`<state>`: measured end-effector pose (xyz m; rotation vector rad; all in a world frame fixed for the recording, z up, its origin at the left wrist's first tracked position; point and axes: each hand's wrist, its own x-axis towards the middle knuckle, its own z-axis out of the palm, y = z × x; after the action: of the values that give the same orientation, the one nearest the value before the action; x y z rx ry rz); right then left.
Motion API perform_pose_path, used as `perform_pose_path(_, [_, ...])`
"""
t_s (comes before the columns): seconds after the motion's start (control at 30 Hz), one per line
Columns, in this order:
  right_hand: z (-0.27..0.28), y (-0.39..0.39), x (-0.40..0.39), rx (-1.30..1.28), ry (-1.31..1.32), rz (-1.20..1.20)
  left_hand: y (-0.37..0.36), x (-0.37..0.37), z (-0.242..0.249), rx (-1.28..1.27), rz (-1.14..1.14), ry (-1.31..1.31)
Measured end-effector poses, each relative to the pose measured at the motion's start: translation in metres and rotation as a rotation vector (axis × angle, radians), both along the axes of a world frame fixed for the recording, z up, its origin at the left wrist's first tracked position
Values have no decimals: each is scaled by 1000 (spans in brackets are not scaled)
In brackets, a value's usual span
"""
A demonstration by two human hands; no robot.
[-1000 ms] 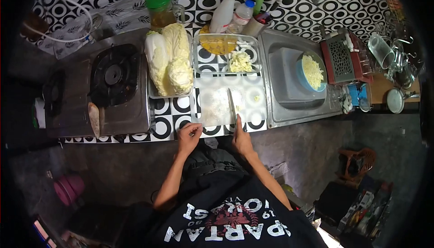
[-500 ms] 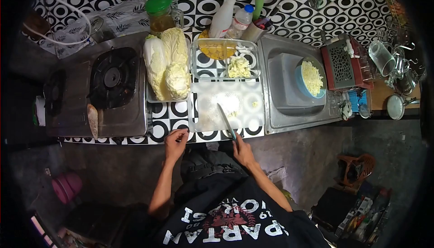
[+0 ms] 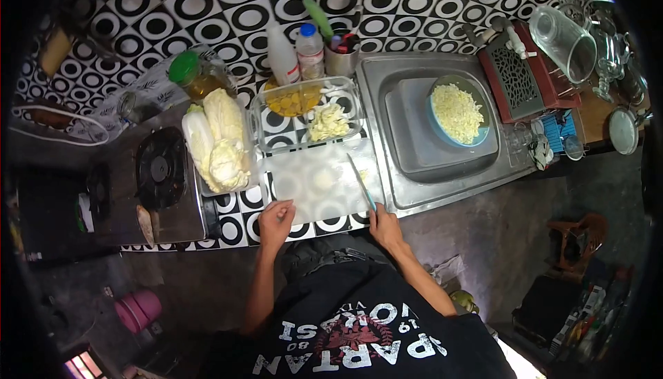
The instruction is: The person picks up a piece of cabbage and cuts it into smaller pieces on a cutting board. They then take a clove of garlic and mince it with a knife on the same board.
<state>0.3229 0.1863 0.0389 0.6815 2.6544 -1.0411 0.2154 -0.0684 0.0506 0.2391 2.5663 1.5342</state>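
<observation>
My right hand (image 3: 385, 228) is closed round the handle of a knife (image 3: 362, 182), whose blade rests over the right part of a pale cutting board (image 3: 304, 182). Small cabbage bits lie beside the blade. My left hand (image 3: 276, 219) is at the board's lower left corner with its fingers curled; whether it holds something is too small to tell. Behind the board, a clear glass dish (image 3: 269, 145) has cut cabbage pieces (image 3: 329, 122) in its right part. Whole cabbages (image 3: 219, 137) lie in a tray left of the board.
Right of the board, a blue bowl of chopped cabbage (image 3: 457, 114) sits on the sink (image 3: 384, 96). A stove (image 3: 124, 192) stands at left. Bottles (image 3: 310, 52) and a green-lidded jug (image 3: 197, 78) stand at the back. A red rack (image 3: 514, 78) is at right.
The view has turned toward the right, so the counter appears tilted and shifted left. My right hand and the knife have moved right on the board; my left hand is nearer the board's corner.
</observation>
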Motion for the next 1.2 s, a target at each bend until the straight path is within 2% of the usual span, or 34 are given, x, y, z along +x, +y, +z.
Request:
perform_pose_path(0.13, [12,11,-3,-167,62,-26,55,-36,10,-19,-75,117])
perform_pose_path(0.27, [-1,25,2,-197,136,65,107,-89,26,-50,-75,233])
perform_pose_path(0.33, [14,32,1,-225,155,71,121,-108,23,-191,-76,249])
perform_pose_path(0.4, [17,39,3,-310,123,32,137,-112,26,-166,-30,242])
perform_pose_path(0.43, [14,45,4,-303,61,62,145,-113,28,-128,2,239])
perform_pose_path(0.53, [24,60,6,-254,110,85,154,-100,11,-75,35,236])
perform_pose_path(0.6, [23,68,8,-268,178,89,150,-97,2,-167,-3,299])
perform_pose_path(0.67, [29,80,6,-222,102,152,155,-100,0,-330,146,301])
perform_pose_path(0.7, [32,86,4,-213,104,169,155,-106,4,-365,158,185])
perform_pose_path(0.77, [38,96,-1,-266,96,179,159,-116,6,-419,158,175])
perform_pose_path(0.87, [32,108,-5,-204,105,231,162,-130,4,-531,125,134])
perform_pose_path(0.93, [32,112,-9,-205,105,254,165,-136,2,-611,90,2])
perform_pose_path(1.2, [34,118,-16,-223,80,309,166,-143,-1,-529,199,-62])
